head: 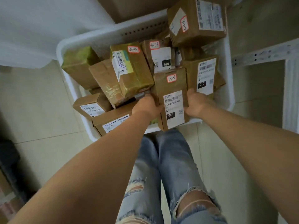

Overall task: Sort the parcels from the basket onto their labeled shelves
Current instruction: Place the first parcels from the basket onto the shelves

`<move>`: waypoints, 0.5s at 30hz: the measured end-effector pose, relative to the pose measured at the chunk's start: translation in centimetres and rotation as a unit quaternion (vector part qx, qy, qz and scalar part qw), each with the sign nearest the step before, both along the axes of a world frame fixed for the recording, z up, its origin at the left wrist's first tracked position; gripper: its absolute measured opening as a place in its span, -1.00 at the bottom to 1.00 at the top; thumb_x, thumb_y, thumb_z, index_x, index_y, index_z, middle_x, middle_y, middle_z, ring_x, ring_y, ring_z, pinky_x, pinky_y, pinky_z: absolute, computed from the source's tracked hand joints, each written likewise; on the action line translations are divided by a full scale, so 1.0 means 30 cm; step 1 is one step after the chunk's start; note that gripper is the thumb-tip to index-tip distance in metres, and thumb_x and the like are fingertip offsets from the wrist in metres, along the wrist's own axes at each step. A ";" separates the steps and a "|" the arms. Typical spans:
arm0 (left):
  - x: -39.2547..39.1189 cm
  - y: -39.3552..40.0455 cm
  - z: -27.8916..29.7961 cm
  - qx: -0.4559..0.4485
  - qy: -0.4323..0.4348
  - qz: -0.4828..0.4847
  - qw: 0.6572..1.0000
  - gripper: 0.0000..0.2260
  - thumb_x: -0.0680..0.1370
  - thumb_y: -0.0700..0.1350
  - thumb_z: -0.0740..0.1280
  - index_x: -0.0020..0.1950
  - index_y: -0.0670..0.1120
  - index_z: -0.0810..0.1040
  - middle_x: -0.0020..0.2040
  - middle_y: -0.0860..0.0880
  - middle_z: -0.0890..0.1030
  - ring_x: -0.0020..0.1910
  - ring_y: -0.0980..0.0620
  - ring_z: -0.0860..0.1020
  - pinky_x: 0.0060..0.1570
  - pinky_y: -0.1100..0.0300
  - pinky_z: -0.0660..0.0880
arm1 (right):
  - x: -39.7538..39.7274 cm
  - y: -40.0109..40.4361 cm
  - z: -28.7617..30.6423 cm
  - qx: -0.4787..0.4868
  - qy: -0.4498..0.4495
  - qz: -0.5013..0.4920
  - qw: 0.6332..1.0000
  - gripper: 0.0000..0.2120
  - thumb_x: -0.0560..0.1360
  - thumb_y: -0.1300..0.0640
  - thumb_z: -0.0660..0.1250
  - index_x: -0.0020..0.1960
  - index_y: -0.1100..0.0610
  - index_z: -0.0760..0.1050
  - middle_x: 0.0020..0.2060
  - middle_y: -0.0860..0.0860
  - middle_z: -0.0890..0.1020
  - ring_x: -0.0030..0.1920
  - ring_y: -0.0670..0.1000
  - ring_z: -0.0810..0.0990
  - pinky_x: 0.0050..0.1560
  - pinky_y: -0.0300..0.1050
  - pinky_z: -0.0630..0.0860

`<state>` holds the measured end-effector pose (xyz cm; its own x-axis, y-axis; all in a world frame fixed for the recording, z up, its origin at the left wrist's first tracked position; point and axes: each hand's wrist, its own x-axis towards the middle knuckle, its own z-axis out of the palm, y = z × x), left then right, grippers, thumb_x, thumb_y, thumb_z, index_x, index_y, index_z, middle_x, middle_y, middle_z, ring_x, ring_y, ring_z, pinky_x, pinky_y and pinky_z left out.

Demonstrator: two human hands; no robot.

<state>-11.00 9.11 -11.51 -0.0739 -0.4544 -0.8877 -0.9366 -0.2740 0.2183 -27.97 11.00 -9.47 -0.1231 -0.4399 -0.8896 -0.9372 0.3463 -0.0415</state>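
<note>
While gripped: parcel (172,92) over basket (103,35).

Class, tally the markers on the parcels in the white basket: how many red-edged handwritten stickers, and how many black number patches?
Red-edged handwritten stickers: 4
Black number patches: 3
Total: 7
</note>
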 end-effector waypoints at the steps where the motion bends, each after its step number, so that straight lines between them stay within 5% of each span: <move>1: -0.002 0.001 -0.013 0.011 0.011 0.021 1.000 -0.52 0.51 0.14 0.35 0.29 -0.15 0.44 0.15 -0.09 0.60 0.11 -0.09 0.56 0.10 0.00 0.52 | 0.002 0.005 -0.014 -0.004 0.001 -0.008 1.000 -0.57 0.51 0.12 0.33 0.29 0.19 0.25 0.13 0.18 0.52 0.14 0.20 0.52 0.08 0.06 0.52; 6: -0.015 0.018 -0.031 0.033 0.043 0.127 0.990 -0.38 0.44 0.06 0.47 0.34 -0.22 0.31 0.25 -0.12 0.54 0.22 -0.09 0.52 0.19 0.02 0.50 | 0.011 0.013 -0.042 -0.014 0.008 -0.039 0.999 -0.55 0.51 0.11 0.36 0.28 0.18 0.23 0.13 0.17 0.49 0.13 0.20 0.52 0.06 0.08 0.51; 15: -0.032 0.001 0.081 0.044 0.064 0.082 0.994 -0.53 0.45 -0.03 0.48 0.27 -0.15 0.44 0.21 -0.09 0.58 0.19 -0.06 0.54 0.19 0.05 0.50 | -0.005 -0.003 0.054 -0.001 -0.003 -0.083 0.997 -0.64 0.53 0.18 0.29 0.28 0.22 0.28 0.15 0.17 0.51 0.15 0.19 0.53 0.10 0.04 0.52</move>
<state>-11.96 9.12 -9.08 -0.1207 -0.3902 -0.9128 -0.8436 -0.4444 0.3015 -28.12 10.92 -7.84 -0.1892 -0.4161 -0.8894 -0.8667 0.4965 -0.0479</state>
